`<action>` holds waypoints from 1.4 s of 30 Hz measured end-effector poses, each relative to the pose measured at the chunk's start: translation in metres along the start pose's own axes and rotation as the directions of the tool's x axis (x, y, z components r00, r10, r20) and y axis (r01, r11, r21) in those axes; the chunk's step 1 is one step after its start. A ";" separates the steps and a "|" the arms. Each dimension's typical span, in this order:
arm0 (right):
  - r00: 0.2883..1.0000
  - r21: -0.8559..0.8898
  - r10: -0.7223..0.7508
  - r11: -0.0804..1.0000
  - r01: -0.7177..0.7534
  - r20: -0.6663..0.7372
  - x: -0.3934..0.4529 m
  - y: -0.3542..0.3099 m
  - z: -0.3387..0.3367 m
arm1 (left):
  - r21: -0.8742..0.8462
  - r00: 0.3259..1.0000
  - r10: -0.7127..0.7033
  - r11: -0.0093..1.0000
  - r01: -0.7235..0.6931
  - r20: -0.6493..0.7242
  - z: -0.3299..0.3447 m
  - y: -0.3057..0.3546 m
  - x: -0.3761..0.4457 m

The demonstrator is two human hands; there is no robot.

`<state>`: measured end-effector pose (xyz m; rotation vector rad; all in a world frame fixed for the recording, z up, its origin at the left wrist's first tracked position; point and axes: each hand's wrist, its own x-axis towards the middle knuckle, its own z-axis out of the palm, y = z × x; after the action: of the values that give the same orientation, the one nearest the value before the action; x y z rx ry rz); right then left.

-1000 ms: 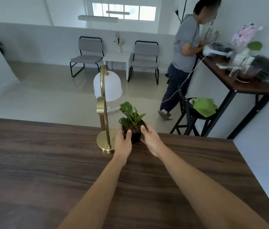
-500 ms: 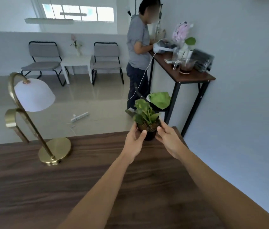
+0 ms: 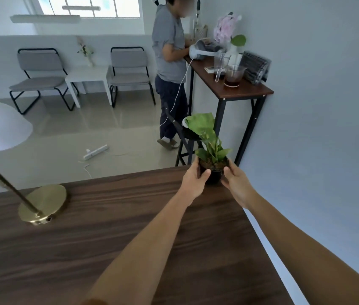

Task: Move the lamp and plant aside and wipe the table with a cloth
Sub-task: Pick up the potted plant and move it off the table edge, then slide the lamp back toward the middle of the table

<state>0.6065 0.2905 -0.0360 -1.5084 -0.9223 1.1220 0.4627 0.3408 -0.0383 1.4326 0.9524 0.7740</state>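
Note:
A small green plant (image 3: 212, 148) in a black pot (image 3: 214, 177) is at the far right corner of the dark wooden table (image 3: 130, 227). My left hand (image 3: 194, 179) and my right hand (image 3: 237, 183) grip the pot from either side. I cannot tell whether the pot rests on the table or is just above it. The lamp has a round brass base (image 3: 43, 204) on the table at the far left, a slanted brass stem and a white shade (image 3: 0, 126) cut off by the left edge. A green cloth (image 3: 198, 123) lies on a black stool beyond the table.
A blue-grey wall runs close along the table's right edge. Beyond it stands a high side table (image 3: 243, 90) with jugs, a vase and a device; a person (image 3: 169, 62) stands at it. Two grey chairs, a white low table and a power strip (image 3: 96, 151) are on the floor.
Both hands have carried the plant from beside the lamp base to the table's far right corner. The view has turned right, so the lamp now sits at the left edge.

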 end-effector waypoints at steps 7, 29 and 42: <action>0.863 -0.198 -0.084 0.980 -0.019 -0.499 -0.032 -0.004 0.042 | 0.133 0.985 -0.014 0.990 0.037 -0.171 -0.048 -0.012 -0.047; 0.822 -0.633 -0.093 0.590 0.500 0.563 -0.023 -0.032 0.423 | 0.550 0.742 0.014 0.680 0.485 -0.671 -0.326 -0.084 -0.217; 0.815 -0.779 -0.163 0.242 0.579 0.556 -0.060 -0.004 0.376 | 0.729 0.916 -0.036 0.593 0.341 -0.399 -0.366 -0.075 -0.200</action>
<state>0.2284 0.3364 -0.0459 -1.7530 -2.3969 0.3994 0.0400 0.3253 -0.0655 1.9287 1.8676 0.4329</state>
